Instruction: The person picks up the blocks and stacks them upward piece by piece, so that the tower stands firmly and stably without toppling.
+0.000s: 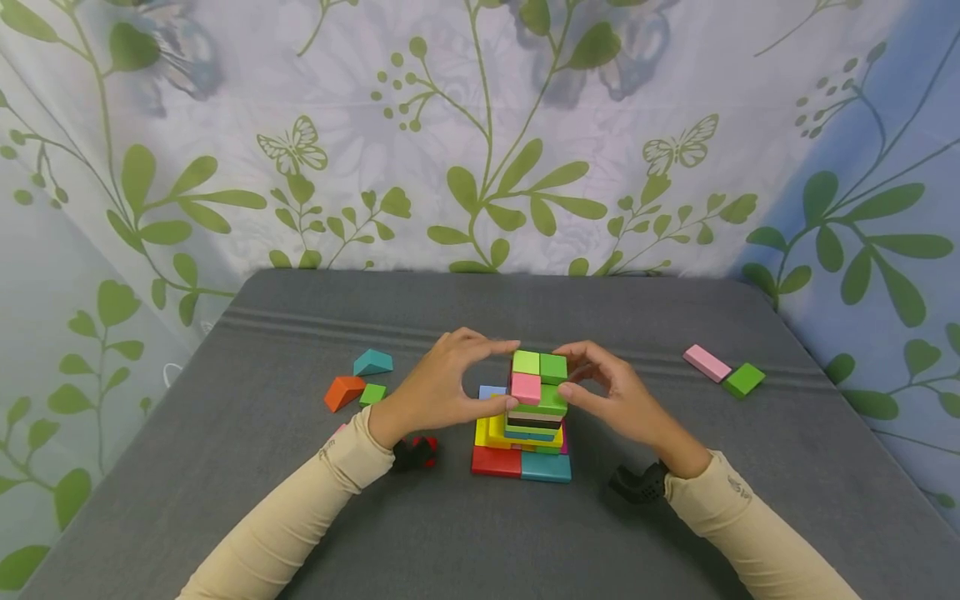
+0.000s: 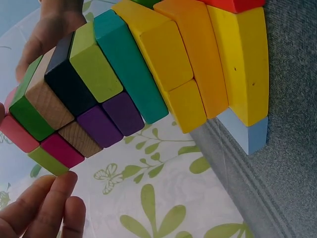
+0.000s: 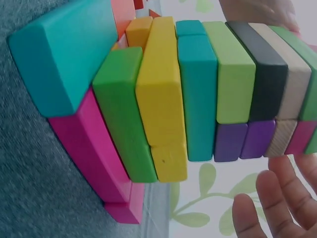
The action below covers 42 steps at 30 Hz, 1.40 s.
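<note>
A layered tower of coloured wooden blocks (image 1: 536,421) stands in front of me, topped by a lime block (image 1: 526,362), a green block (image 1: 553,368) and a pink block (image 1: 525,388). My left hand (image 1: 442,379) pinches the top from the left, thumb at the pink block's front and fingertips at the back. On the other side my right hand (image 1: 618,387) has its thumb at the front right corner and its fingers behind. In the right wrist view, the fingertips (image 3: 270,186) are right at the tower's rear blocks. A red block (image 1: 496,461) and a teal block (image 1: 546,467) form the front base.
Left of the tower lie a teal block (image 1: 372,362), an orange block (image 1: 344,392) and a small green block (image 1: 372,394). Another pink block (image 1: 707,363) and green block (image 1: 744,380) lie at the right. A leaf-patterned curtain (image 1: 480,133) hangs behind the grey table (image 1: 600,533).
</note>
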Each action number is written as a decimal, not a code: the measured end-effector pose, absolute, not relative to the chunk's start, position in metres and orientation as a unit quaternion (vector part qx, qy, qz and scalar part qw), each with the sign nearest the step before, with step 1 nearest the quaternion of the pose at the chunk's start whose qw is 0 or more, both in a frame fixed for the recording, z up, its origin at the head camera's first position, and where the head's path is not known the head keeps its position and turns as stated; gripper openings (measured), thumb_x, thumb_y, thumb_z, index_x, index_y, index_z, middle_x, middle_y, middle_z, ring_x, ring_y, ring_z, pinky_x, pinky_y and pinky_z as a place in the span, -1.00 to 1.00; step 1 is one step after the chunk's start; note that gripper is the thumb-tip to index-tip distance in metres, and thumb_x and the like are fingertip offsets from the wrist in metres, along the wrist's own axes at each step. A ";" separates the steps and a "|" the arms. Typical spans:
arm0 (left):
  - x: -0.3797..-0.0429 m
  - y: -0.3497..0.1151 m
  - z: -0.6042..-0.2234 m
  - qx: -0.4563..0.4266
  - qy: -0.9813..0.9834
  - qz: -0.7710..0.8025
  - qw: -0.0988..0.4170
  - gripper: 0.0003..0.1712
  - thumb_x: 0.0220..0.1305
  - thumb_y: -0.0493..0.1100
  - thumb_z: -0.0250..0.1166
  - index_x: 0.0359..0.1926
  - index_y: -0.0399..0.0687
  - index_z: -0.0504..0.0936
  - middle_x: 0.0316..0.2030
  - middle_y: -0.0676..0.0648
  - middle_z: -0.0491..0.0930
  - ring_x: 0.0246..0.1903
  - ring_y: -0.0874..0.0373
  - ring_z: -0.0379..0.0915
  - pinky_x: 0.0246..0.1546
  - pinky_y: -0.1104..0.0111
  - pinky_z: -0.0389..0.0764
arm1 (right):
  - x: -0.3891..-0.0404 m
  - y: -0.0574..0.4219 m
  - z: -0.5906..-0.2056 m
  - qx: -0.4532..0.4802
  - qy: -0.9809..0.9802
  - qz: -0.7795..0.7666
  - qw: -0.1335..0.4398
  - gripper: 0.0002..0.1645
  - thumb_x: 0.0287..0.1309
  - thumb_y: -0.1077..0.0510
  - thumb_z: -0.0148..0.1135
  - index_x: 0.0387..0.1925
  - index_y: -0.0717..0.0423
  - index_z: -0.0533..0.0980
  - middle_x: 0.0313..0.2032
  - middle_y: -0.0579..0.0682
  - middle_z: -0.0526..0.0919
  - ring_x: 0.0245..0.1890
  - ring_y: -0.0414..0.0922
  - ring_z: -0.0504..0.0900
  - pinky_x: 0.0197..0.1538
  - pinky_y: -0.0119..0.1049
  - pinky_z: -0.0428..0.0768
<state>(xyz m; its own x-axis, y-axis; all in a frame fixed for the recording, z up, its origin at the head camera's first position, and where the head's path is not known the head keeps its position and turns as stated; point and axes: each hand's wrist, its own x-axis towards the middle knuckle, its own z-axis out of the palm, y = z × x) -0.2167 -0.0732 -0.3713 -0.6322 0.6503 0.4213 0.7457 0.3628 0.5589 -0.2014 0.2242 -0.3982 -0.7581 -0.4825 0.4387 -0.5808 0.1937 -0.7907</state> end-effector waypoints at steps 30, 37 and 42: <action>-0.230 -0.177 -0.374 -0.367 -0.888 -0.274 -0.023 -0.63 0.46 -0.40 0.32 0.21 -0.15 0.78 0.08 -0.12 0.78 -0.29 0.12 0.61 -0.01 0.04 0.63 | -0.203 0.227 -0.399 0.337 -0.829 0.445 -0.013 -0.30 0.09 0.26 0.64 0.25 0.25 0.54 0.09 0.01 0.69 0.06 -0.13 0.61 0.17 -0.02 0.66; -0.236 -0.203 -0.386 -0.318 -0.937 -0.144 -0.022 -0.62 0.23 -0.37 0.47 0.09 -0.17 0.84 -0.50 0.02 0.65 -0.61 0.25 0.19 -0.43 0.28 0.32 | -0.202 0.228 -0.397 0.326 -0.833 0.446 -0.021 -0.31 0.11 0.25 0.63 0.26 0.23 0.54 0.11 0.00 0.68 0.07 -0.11 0.61 0.18 0.10 0.65; -0.235 -0.205 -0.392 -0.287 -0.955 -0.072 -0.005 -0.63 0.12 -0.30 0.58 0.00 -0.09 0.87 -0.31 0.05 0.76 -0.12 -0.13 0.63 0.04 -0.18 0.54 | -0.202 0.228 -0.399 0.324 -0.833 0.447 -0.022 -0.32 0.12 0.25 0.62 0.26 0.24 0.55 0.11 0.01 0.69 0.07 -0.08 0.61 0.18 0.14 0.65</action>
<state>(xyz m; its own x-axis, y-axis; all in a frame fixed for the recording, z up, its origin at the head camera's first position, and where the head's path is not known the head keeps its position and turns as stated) -0.2349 -0.2053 -0.3924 -0.8349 0.5494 0.0324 0.5480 0.8245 0.1411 -0.2019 0.2276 -0.3987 -0.7885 -0.5602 0.2540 -0.5213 0.3896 -0.7592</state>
